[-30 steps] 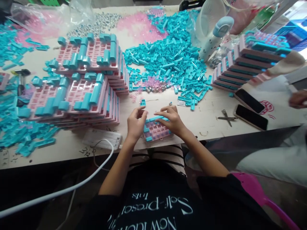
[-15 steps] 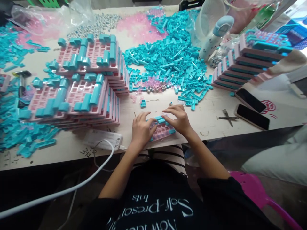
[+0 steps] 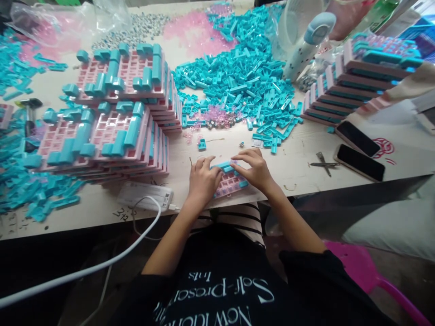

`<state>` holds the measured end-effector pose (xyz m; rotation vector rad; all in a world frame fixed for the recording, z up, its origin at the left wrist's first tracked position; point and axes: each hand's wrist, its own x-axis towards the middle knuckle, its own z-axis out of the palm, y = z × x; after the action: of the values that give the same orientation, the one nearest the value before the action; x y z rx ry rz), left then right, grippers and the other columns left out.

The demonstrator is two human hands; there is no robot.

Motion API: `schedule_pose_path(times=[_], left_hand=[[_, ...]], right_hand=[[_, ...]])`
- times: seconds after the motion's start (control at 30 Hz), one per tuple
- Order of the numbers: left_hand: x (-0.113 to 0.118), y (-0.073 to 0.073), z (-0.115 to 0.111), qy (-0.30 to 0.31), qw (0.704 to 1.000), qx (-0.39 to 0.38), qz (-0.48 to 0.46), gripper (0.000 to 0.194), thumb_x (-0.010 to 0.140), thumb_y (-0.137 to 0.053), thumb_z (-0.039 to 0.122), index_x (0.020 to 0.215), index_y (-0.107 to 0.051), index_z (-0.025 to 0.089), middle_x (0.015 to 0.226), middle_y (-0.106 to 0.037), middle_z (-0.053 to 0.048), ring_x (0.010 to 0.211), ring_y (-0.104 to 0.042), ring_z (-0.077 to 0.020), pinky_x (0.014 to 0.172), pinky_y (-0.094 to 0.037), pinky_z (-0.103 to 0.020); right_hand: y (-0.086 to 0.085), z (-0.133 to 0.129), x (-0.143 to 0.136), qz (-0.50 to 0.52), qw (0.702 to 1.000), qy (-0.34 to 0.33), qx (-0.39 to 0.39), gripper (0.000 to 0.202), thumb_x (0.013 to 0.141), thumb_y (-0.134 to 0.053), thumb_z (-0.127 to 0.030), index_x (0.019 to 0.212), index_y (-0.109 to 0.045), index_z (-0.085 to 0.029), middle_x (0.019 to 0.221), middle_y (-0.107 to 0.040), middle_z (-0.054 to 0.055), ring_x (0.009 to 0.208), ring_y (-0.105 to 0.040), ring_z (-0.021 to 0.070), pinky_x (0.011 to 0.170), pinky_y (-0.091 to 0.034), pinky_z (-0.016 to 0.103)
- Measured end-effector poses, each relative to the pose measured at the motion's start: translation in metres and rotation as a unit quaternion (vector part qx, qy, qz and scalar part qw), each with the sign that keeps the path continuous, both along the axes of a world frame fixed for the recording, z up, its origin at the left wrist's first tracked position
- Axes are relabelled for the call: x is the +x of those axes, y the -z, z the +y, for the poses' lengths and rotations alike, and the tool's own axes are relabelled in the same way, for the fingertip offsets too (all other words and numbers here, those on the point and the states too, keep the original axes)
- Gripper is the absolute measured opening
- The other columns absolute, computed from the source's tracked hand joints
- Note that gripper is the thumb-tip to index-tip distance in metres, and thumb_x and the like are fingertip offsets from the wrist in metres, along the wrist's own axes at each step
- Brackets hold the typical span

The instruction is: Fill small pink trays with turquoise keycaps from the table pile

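Note:
A small pink keyboard (image 3: 227, 184) with turquoise and translucent pink keycaps lies at the table's front edge. Around its left end, my left hand (image 3: 204, 181) is curled, thumb against the keys and partly covering them. My right hand (image 3: 253, 168) reaches over the far right side with thumb and index finger brought together; what sits between those tips is too small to name. A long turquoise keycap (image 3: 222, 165) shows along the keyboard's far row. Just beyond the hands, a single turquoise keycap (image 3: 201, 144) rests on the table.
Stacked pink keyboards (image 3: 102, 136) stand at left, with another stack (image 3: 343, 90) at right. Loose turquoise keycaps (image 3: 238, 81) cover the back, beside translucent pink ones (image 3: 193, 36). A power bank (image 3: 144, 197), a hammer (image 3: 30, 115), tweezers (image 3: 322, 164), phones (image 3: 360, 163) and a bottle (image 3: 307, 47) lie around.
My left fingers have drawn in slightly at the keyboard's left end. My right hand keeps almost the same pose, and the view has shifted a little.

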<state>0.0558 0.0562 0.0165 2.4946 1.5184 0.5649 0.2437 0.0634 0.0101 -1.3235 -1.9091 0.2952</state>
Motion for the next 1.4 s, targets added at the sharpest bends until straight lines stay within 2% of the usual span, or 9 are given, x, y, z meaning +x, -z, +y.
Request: schedule_pose_path(times=[0.13,0.27,0.37,0.43,0.57,0.7,0.9,1.1,1.4], left_hand=[[0.000,-0.001,-0.001,-0.006,1.000,-0.009,-0.006,0.016,0.082,-0.056,0.028,0.084,-0.071,0.021,0.123,-0.056,-0.010,0.111,-0.045,-0.0310,0.089,-0.037,-0.045],[-0.004,-0.002,0.000,-0.039,0.995,-0.029,-0.091,0.017,0.081,-0.057,0.032,0.083,-0.071,0.022,0.120,-0.059,-0.009,0.110,-0.047,-0.0294,0.092,-0.036,-0.045],[-0.009,-0.001,0.004,-0.088,0.975,-0.065,-0.195,0.019,0.083,-0.055,0.030,0.085,-0.070,0.019,0.106,-0.065,-0.008,0.102,-0.054,-0.0235,0.093,-0.039,-0.039],[-0.010,-0.001,0.007,-0.097,0.957,-0.118,-0.248,0.018,0.082,-0.055,0.026,0.088,-0.069,0.018,0.099,-0.067,-0.008,0.098,-0.058,-0.0213,0.092,-0.041,-0.037],[-0.009,0.003,0.011,-0.102,0.931,-0.201,-0.288,0.020,0.077,-0.059,0.026,0.094,-0.069,0.019,0.099,-0.069,-0.008,0.098,-0.060,-0.0226,0.091,-0.043,-0.037],[-0.009,0.014,0.015,-0.101,0.902,-0.264,-0.326,0.025,0.073,-0.063,0.028,0.097,-0.068,0.020,0.100,-0.069,-0.007,0.097,-0.062,-0.0236,0.089,-0.045,-0.037],[-0.008,0.019,0.018,-0.100,0.902,-0.288,-0.305,0.034,0.070,-0.066,0.032,0.102,-0.066,0.019,0.105,-0.068,-0.007,0.099,-0.060,-0.0233,0.089,-0.044,-0.036],[-0.004,0.011,0.017,-0.136,0.915,-0.296,-0.237,0.035,0.069,-0.067,0.034,0.101,-0.064,0.021,0.105,-0.067,-0.004,0.101,-0.058,-0.0216,0.089,-0.043,-0.033],[0.000,0.001,0.015,-0.152,0.920,-0.296,-0.207,0.033,0.072,-0.063,0.028,0.104,-0.062,0.022,0.111,-0.065,-0.003,0.105,-0.055,-0.0223,0.093,-0.039,-0.035]], right_hand=[[-0.001,-0.001,0.001,0.000,1.000,-0.004,-0.001,0.015,0.080,-0.063,-0.032,0.090,-0.070,-0.022,0.084,-0.064,0.005,0.088,-0.053,0.0222,0.083,-0.044,0.040],[-0.002,-0.001,-0.001,-0.008,1.000,-0.017,0.001,0.016,0.081,-0.063,-0.031,0.093,-0.070,-0.023,0.085,-0.064,0.005,0.087,-0.053,0.0217,0.082,-0.044,0.039],[0.001,-0.001,-0.005,-0.027,0.998,-0.063,-0.003,0.017,0.081,-0.063,-0.031,0.094,-0.071,-0.023,0.085,-0.064,0.006,0.087,-0.051,0.0210,0.081,-0.044,0.038],[0.005,0.000,-0.009,-0.048,0.995,-0.092,-0.006,0.017,0.080,-0.063,-0.031,0.094,-0.071,-0.024,0.087,-0.064,0.005,0.086,-0.050,0.0208,0.080,-0.045,0.037],[0.009,0.002,-0.014,-0.072,0.991,-0.114,-0.008,0.016,0.080,-0.063,-0.030,0.092,-0.071,-0.024,0.088,-0.065,0.006,0.085,-0.050,0.0206,0.079,-0.045,0.037],[0.011,0.003,-0.013,-0.064,0.991,-0.117,-0.025,0.013,0.079,-0.064,-0.028,0.090,-0.072,-0.025,0.086,-0.064,0.005,0.085,-0.050,0.0206,0.079,-0.045,0.037],[0.017,0.004,-0.011,-0.065,0.990,-0.121,-0.028,0.014,0.083,-0.060,-0.029,0.090,-0.072,-0.025,0.085,-0.064,0.005,0.085,-0.050,0.0193,0.077,-0.044,0.035],[0.016,-0.002,-0.017,-0.152,0.977,-0.147,0.016,0.019,0.089,-0.050,-0.022,0.094,-0.068,-0.019,0.084,-0.064,0.007,0.082,-0.047,0.0191,0.072,-0.041,0.032],[0.007,-0.009,-0.026,-0.275,0.948,-0.155,0.032,0.024,0.093,-0.041,-0.019,0.094,-0.064,-0.013,0.076,-0.060,0.008,0.077,-0.046,0.0203,0.067,-0.036,0.033]])
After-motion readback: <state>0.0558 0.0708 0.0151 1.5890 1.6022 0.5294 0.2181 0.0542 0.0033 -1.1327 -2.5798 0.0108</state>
